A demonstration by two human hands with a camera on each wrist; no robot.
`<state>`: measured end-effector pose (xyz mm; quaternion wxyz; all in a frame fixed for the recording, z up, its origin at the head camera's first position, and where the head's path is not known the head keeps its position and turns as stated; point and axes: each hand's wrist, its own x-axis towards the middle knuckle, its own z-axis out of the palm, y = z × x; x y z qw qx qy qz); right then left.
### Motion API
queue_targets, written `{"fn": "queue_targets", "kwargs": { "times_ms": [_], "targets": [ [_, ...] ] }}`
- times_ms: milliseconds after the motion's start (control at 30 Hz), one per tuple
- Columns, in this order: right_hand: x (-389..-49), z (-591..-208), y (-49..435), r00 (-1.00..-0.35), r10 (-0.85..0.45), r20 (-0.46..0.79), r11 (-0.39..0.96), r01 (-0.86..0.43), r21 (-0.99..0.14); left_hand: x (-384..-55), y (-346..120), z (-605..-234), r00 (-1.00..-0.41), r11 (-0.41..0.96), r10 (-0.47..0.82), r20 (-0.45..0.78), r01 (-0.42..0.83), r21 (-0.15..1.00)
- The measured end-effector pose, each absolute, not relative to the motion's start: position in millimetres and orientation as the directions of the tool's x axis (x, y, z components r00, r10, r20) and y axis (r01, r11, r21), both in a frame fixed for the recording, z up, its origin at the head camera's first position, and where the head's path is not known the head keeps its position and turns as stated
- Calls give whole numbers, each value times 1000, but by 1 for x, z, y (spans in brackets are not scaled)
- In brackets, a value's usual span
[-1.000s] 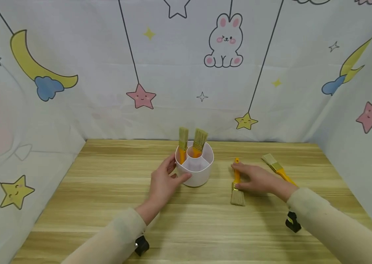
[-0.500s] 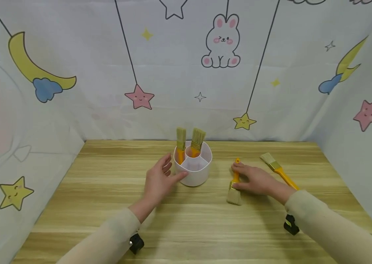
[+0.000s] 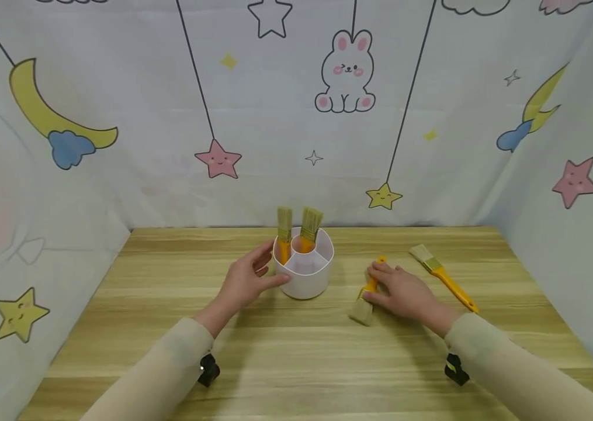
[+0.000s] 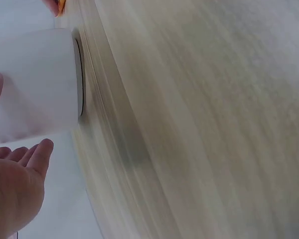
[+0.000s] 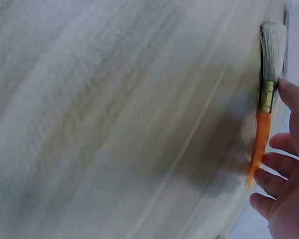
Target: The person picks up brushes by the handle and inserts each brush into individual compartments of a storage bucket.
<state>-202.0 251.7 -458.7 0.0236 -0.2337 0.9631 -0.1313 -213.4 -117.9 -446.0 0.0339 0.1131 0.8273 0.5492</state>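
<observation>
A white round divided holder (image 3: 304,285) stands upright on the table, with two bristles-up paintbrushes (image 3: 284,225) in it, one in the left compartment and one in the round middle cup. My left hand (image 3: 246,278) is at the holder's left side, thumb against the front wall, relaxed fingers by the left edge; the left wrist view shows the fingers (image 4: 40,157) beside the wall. A paintbrush (image 3: 361,311) with an orange handle lies slanted under my right hand (image 3: 403,292). In the right wrist view, that thumb touches its metal ferrule (image 5: 268,97) and the fingertips meet its handle.
Another paintbrush (image 3: 448,283) lies on the wooden table (image 3: 296,362) to the right, behind my right wrist. A white cloth (image 3: 275,117) printed with stars and a rabbit hangs at the back and sides.
The paintbrush under my right hand has turned, its bristles swinging left toward the holder. My left hand keeps its place beside the holder. The camera view has shifted slightly.
</observation>
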Motion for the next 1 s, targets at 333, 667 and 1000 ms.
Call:
{"fn": "queue_targets", "kwargs": {
  "times_ms": [333,667,1000],
  "targets": [
    [-210,-449,258,-870,-487,70,829,-487,-274,-214,-117,-448,-972,326,227,66,140,935],
    [-227,-435,275,-760,-649,29,717,-624,-310,-214,-114,-448,-970,299,231,76,145,943],
    [-240,-451,282,-674,-737,46,636,-716,-287,-214,-115,-453,-976,317,207,68,133,939]
  ]
}}
